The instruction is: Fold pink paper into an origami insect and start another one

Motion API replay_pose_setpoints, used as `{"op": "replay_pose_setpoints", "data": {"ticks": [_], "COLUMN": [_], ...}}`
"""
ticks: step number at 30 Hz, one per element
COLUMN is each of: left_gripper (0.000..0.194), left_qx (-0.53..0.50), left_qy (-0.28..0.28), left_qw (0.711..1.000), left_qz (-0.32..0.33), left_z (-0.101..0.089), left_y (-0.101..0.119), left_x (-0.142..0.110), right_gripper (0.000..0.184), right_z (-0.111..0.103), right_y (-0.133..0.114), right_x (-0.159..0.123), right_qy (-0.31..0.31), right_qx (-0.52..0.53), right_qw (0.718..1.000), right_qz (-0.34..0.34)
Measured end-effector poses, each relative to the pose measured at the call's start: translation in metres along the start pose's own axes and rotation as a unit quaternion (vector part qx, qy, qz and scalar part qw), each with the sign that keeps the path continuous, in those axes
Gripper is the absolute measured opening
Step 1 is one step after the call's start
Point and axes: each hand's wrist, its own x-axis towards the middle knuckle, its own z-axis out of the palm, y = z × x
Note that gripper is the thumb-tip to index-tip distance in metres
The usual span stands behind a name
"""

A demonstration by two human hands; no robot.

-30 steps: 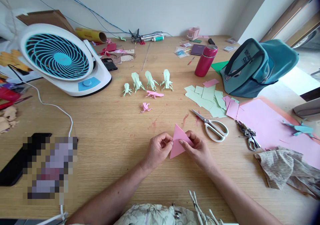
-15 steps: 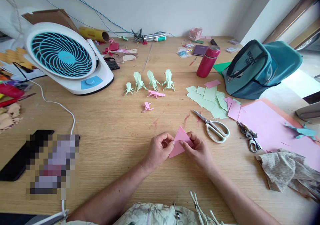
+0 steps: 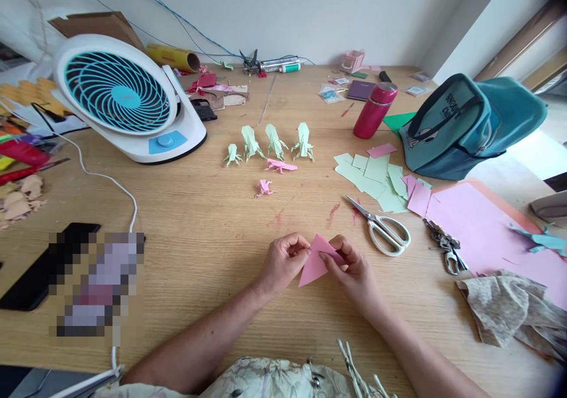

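Note:
A folded pink paper triangle is held between both hands above the near part of the table. My left hand pinches its left edge between thumb and fingers. On the other side my right hand grips it, thumb pressed on the front face and fingers behind. Beyond the hands stand several pale green folded paper figures in a row. Closer in lie a long pink paper figure and a small pink paper figure. White-handled scissors rest just right of my right hand.
Green paper scraps and keys lie to the right, beside a pink sheet and a crumpled cloth. Further back are a red flask and a teal bag. At left stand a fan and a black phone-like slab.
The pink triangle has turned and tilted slightly, its tip now lower, while both hands keep hold of it. The whole view has shifted a little.

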Motion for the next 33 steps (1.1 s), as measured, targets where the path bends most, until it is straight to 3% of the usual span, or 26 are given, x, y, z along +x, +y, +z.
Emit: {"op": "replay_pose_setpoints", "data": {"ticks": [7,13,17,21,23,33], "left_gripper": [0.013,0.013,0.019,0.022,0.018,0.008], "left_qx": [-0.045,-0.072,-0.051,0.085,0.12,0.1], "left_qy": [-0.013,-0.036,-0.022,-0.051,-0.062,-0.022], "left_qw": [0.998,0.996,0.998,0.982,0.969,0.974], "left_qz": [-0.034,-0.032,0.015,0.162,0.206,0.204], "left_z": [-0.003,-0.002,-0.002,-0.005,-0.007,-0.012], "left_y": [0.004,0.002,0.0,0.003,0.004,-0.002], "left_x": [0.001,0.0,-0.001,-0.002,-0.001,0.0], "right_gripper": [0.008,0.013,0.027,0.036,0.036,0.033], "right_z": [0.0,0.0,-0.002,-0.003,-0.003,-0.004], "right_y": [-0.006,0.002,0.007,0.006,0.004,-0.002], "right_x": [-0.001,0.002,0.006,0.008,0.008,0.009], "right_qy": [0.0,0.009,0.014,0.016,0.014,0.002], "right_qx": [-0.011,0.051,0.123,0.171,0.185,0.211], "right_qw": [0.999,0.999,0.989,0.979,0.976,0.97], "right_qz": [-0.039,0.014,0.078,0.11,0.116,0.123]}}
